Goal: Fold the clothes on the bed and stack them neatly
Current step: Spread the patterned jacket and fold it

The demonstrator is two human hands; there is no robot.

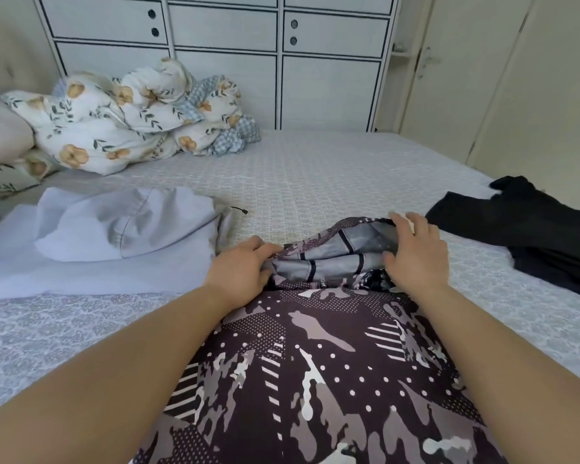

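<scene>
Two bare hands are out in front of you, both on the dark patterned garment (315, 380) that lies on the bed (315, 182) at its near edge. This cloth has spots, stripes and grey blotches, and it runs from the near edge up to your hands. Your left hand (240, 267) pinches the far end of it, with fingers curled around the folded-back edge. Your right hand (416, 256) lies on the same end with its fingers spread and nearly straight, pressing the cloth down. Between your hands the grey inside of the cloth shows.

Toward the left edge of the bed lies a pale lilac garment (114, 236), bunched up. Near the right edge lies a black garment (529, 222). At the far left corner sits a flowery quilt (131, 118) in a heap. Behind the bed stands a white cupboard (221, 38).
</scene>
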